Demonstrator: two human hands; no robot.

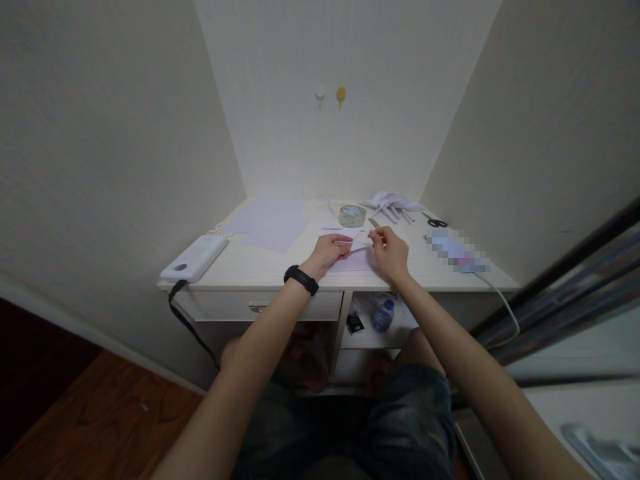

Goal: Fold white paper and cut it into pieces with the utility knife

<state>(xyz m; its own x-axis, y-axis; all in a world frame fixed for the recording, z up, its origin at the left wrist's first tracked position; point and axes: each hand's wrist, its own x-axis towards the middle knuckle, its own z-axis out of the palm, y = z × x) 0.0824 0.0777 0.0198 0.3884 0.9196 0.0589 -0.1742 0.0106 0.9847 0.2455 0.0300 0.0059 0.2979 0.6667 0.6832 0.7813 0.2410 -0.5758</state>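
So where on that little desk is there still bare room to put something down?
The widest bare strip of the desk runs along the front edge, between the white power bank and the left hand. A smaller bare patch lies right of the right hand. The back is crowded: loose paper sheets, tape roll, folded paper pieces, scissors.

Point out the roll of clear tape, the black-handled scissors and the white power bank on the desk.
Roll of clear tape (352, 215): head view, on its top rim.
Black-handled scissors (436, 221): head view, by the handles.
White power bank (195, 258): head view, middle of its top face.
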